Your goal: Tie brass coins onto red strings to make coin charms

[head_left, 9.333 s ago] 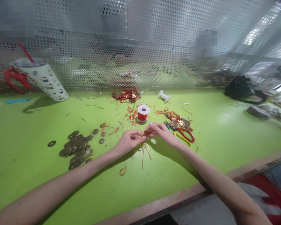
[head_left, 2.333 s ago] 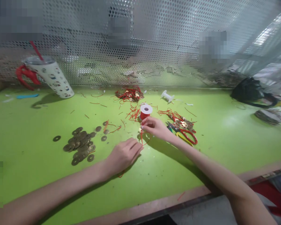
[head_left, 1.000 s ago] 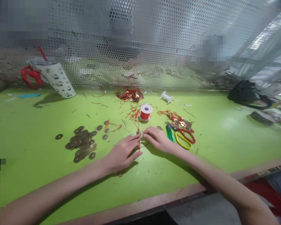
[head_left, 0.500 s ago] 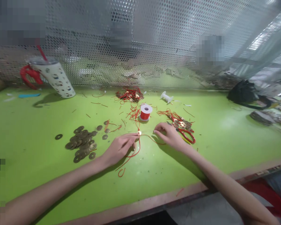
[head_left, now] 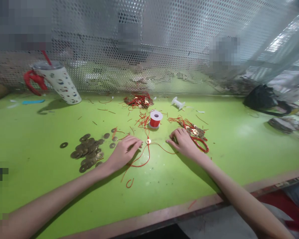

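A brass coin with a hole (head_left: 148, 141) lies flat on the green table, with red cord (head_left: 149, 156) tied through it and trailing down and to both sides. Just left of it, apart from the coin, rests my left hand (head_left: 126, 150); its fingers are loosely bent and seem to hold nothing. My right hand (head_left: 183, 142) is on the right, thumb and fingers curved with a gap between them. Beside its wrist shows the red handle (head_left: 201, 145) of a tool, the rest hidden behind the hand. A spool of red cord (head_left: 155, 119) stands behind the coin.
Loose coins (head_left: 88, 151) are heaped on the left. Corded coins lie in one pile at the back (head_left: 139, 101) and another on the right (head_left: 194, 130). An empty white spool (head_left: 178, 103), a tumbler with a straw (head_left: 61, 83) and a black bag (head_left: 260, 99) stand near the perforated metal screen (head_left: 159, 66).
My left hand has let go of the coin and drawn back to the left, leaving the coin uncovered. My right hand has shifted slightly right, over part of the red-handled tool.
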A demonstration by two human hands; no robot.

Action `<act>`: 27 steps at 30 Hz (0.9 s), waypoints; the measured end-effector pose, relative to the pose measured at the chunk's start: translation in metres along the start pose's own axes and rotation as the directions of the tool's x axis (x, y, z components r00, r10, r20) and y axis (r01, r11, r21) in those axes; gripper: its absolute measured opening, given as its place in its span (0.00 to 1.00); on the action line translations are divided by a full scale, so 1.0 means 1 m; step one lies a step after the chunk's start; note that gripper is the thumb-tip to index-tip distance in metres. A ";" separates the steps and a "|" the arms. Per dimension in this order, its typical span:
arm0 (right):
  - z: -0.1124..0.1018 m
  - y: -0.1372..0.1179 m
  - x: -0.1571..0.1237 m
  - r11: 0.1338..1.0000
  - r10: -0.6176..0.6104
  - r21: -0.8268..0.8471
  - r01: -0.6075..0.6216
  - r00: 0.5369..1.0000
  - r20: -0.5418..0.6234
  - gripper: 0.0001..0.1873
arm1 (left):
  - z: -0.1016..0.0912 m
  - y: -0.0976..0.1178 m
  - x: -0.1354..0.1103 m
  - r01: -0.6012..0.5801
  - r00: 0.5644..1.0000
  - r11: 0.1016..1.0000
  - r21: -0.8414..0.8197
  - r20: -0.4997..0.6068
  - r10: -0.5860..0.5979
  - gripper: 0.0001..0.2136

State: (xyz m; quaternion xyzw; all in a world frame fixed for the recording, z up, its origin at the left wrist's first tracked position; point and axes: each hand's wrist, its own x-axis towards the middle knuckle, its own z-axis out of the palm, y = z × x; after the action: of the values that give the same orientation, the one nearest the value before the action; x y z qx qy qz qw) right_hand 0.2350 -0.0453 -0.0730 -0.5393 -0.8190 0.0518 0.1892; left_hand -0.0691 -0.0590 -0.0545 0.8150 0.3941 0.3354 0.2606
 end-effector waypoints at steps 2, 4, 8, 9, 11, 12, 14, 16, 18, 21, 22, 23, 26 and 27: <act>0.000 0.001 -0.001 1.000 -0.004 -0.002 0.004 1.000 0.009 0.10 | 0.001 0.000 -0.002 -0.071 0.996 0.996 0.057 0.053 0.068 0.11; 0.000 0.001 -0.002 1.000 -0.002 0.011 0.002 1.000 0.013 0.10 | 0.002 0.003 -0.005 -0.133 0.986 0.983 0.126 0.117 0.118 0.09; 0.000 0.000 -0.001 0.999 0.011 0.044 -0.010 1.000 -0.003 0.10 | 0.006 0.020 -0.015 -0.155 0.976 0.966 0.205 0.186 0.117 0.08; 0.000 -0.001 0.000 0.999 0.008 0.053 -0.008 1.000 -0.003 0.11 | 0.006 0.026 -0.018 -0.155 0.973 0.968 0.197 0.201 0.115 0.07; 0.000 -0.003 0.001 0.998 0.000 0.070 0.001 1.000 -0.004 0.13 | 0.004 0.036 -0.021 -0.168 0.957 0.975 0.143 0.263 0.126 0.07; -0.001 -0.004 0.002 0.997 -0.008 0.078 0.009 1.000 -0.006 0.14 | 0.002 0.039 -0.022 -0.182 0.942 0.978 0.106 0.305 0.142 0.07; -0.002 -0.008 0.004 0.995 -0.027 0.098 0.030 0.999 -0.025 0.14 | -0.001 0.041 -0.021 -0.234 0.904 0.970 0.061 0.382 0.194 0.08; -0.003 -0.015 0.004 0.989 -0.041 0.138 0.050 0.997 -0.066 0.14 | -0.003 0.035 -0.016 -0.328 0.879 0.938 0.113 0.400 0.260 0.10; -0.006 -0.025 0.004 0.975 -0.030 0.218 0.051 0.995 -0.098 0.13 | -0.003 0.025 -0.011 -0.441 0.870 0.858 0.264 0.361 0.337 0.11; -0.008 -0.042 0.003 0.918 0.005 0.397 0.018 0.998 -0.056 0.12 | -0.001 0.012 -0.005 -0.591 0.806 0.670 0.450 0.352 0.475 0.12; -0.008 -0.048 0.004 0.891 0.007 0.453 0.009 0.999 -0.033 0.11 | 0.001 0.010 -0.004 -0.635 0.772 0.616 0.466 0.367 0.519 0.13; -0.007 -0.053 0.004 0.866 -0.001 0.501 0.013 1.000 -0.024 0.11 | 0.002 0.009 -0.004 -0.673 0.739 0.573 0.467 0.382 0.556 0.13; 0.000 -0.062 0.010 0.800 -0.052 0.597 0.055 0.998 -0.023 0.10 | 0.005 0.012 -0.003 -0.728 0.679 0.498 0.470 0.399 0.616 0.14; 0.003 -0.064 0.012 0.781 -0.076 0.620 0.074 0.997 -0.024 0.10 | 0.006 0.013 -0.002 -0.739 0.665 0.469 0.484 0.409 0.625 0.14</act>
State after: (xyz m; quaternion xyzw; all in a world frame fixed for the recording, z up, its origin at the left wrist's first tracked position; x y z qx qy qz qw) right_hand 0.1751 -0.0605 -0.0541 -0.4141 -0.7774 0.3111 0.3567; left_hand -0.0591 -0.0690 -0.0500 0.9665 0.0961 0.1911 -0.1421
